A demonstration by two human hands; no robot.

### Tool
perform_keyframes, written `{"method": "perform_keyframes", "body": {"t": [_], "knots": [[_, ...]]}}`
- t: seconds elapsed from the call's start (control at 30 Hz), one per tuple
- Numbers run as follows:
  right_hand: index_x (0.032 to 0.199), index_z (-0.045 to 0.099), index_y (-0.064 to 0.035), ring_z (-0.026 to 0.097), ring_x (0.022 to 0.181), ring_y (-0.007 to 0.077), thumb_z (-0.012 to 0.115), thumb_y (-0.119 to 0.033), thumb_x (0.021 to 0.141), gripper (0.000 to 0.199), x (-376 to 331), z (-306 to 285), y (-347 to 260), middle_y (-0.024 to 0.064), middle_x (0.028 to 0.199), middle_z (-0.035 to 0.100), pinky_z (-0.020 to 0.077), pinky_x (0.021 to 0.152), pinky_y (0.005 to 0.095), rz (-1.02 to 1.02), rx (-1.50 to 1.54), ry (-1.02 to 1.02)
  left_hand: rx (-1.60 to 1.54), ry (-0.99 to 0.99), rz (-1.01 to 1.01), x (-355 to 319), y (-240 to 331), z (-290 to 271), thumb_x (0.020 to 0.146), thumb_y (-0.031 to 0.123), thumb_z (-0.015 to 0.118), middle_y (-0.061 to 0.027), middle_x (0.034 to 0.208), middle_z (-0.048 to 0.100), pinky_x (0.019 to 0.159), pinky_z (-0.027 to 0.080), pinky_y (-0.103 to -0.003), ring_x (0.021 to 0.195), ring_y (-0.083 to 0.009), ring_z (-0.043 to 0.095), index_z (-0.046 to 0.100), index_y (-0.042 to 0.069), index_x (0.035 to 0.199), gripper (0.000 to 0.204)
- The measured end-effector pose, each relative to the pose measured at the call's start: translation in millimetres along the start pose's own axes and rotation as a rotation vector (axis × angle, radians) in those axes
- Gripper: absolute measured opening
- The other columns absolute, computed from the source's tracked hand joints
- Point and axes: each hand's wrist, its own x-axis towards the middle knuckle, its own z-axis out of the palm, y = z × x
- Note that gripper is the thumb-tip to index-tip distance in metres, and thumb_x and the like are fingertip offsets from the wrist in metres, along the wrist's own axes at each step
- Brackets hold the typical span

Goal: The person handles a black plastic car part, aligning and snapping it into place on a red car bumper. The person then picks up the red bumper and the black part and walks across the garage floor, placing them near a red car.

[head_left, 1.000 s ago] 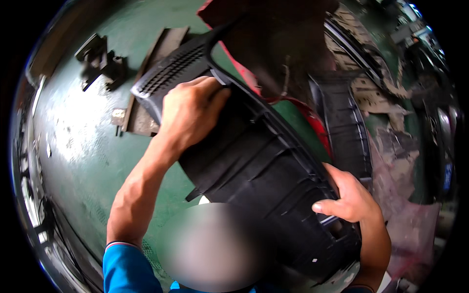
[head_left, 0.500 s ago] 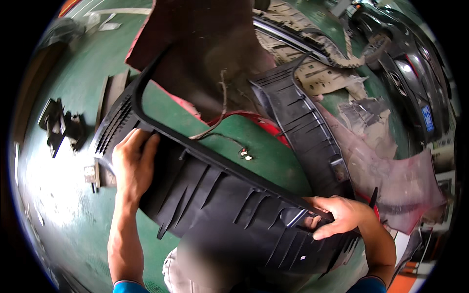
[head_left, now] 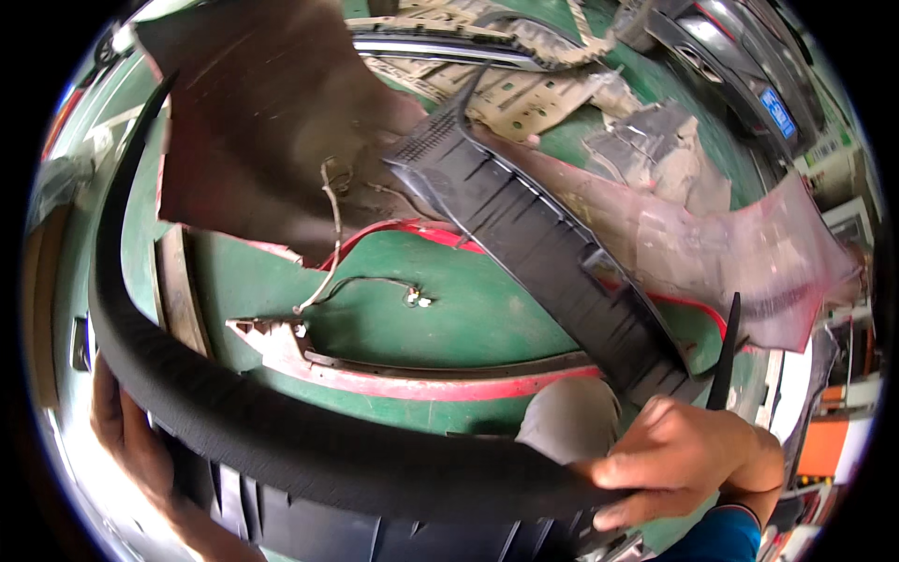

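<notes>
A long black plastic trim panel (head_left: 318,431) with a curved, textured edge spans the lower part of the view, held up close in front of me. My left hand (head_left: 131,450) is closed on its left end, with the fingertips hidden behind the edge. At the other end my right hand (head_left: 670,459) grips the rim, its fingers curled over and thumb below. A second black trim panel (head_left: 524,234), ribbed and with a slotted grille at its far end, slants across the pieces beyond, touched by neither hand. My grey-clad knee (head_left: 571,417) shows behind the held panel.
A large red body panel (head_left: 272,112), dark inside, stands at the far left. A red strip (head_left: 449,382) and a loose cable (head_left: 335,220) lie on the green floor (head_left: 440,332). Beige sheet parts (head_left: 524,98) and a pale red bumper skin (head_left: 693,253) lie beyond; a dark car (head_left: 749,66) stands far right.
Both hands have raised the held panel toward me and tipped it, so its curved edge now faces up. The red strip on the floor has come into sight. My view has shifted.
</notes>
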Motion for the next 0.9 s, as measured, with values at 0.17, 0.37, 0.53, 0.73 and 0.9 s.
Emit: {"method": "perform_keyframes", "body": {"t": [0.17,0.37,0.53,0.73,0.9], "knots": [[0.115,0.066,0.0011,0.06,0.05,0.0227,0.073,-0.031,0.097,0.037,-14.2,16.7,-10.8,0.0057,0.062,0.059,0.0466,0.046,0.0362,0.019,0.039,0.02,-0.032,-0.203,0.05,-8.1,-11.0,2.5,0.103,0.022,0.061,-0.0109,0.107,0.073,0.089,0.051,-0.032,0.096,-0.0174,0.066,0.065,-0.009,0.128,0.04],[0.128,0.06,0.0037,0.059,0.05,0.0366,0.067,-0.035,0.1,0.048,-24.1,47.9,38.7,0.0145,0.054,0.055,0.0469,0.048,0.0465,0.112,0.175,-0.179,0.103,-0.186,0.028,-53.0,1.6,28.0,0.104,0.019,0.054,-0.0078,0.087,0.066,0.076,0.046,-0.03,0.081,-0.0156,0.056,0.066,-0.005,0.109,0.027],[0.131,0.067,-0.0087,0.073,0.091,0.0193,0.075,-0.032,0.094,0.044,-29.0,4.5,138.2,0.0119,0.116,0.074,0.0588,0.083,0.0354,0.069,0.242,-0.069,0.092,-0.274,-0.025,-73.1,9.7,21.2,0.101,0.016,0.056,-0.0073,0.083,0.063,0.072,0.046,-0.03,0.077,-0.0156,0.055,0.064,-0.005,0.104,0.023],[0.155,0.039,0.007,0.07,0.1,0.0283,0.088,-0.034,0.08,0.098,-91.3,-39.7,370.6,0.0242,0.124,0.069,0.0572,0.09,0.0374,0.861,-0.251,0.767,0.219,-0.464,-0.079,-58.0,35.7,-5.2,0.096,0.023,0.066,-0.0045,0.078,0.063,0.068,0.044,-0.028,0.074,-0.0104,0.055,0.067,-0.003,0.102,0.027],[0.14,0.057,0.0021,0.067,0.069,0.0174,0.079,-0.017,0.085,0.062,-87.0,-32.3,383.4,0.0115,0.087,0.073,0.0537,0.068,0.0345,0.878,0.14,0.709,0.445,-0.43,0.031,-40.4,60.5,-42.9,0.087,0.032,0.075,-0.0046,0.079,0.065,0.07,0.047,-0.032,0.07,-0.0145,0.058,0.071,0.002,0.106,0.036]]}}
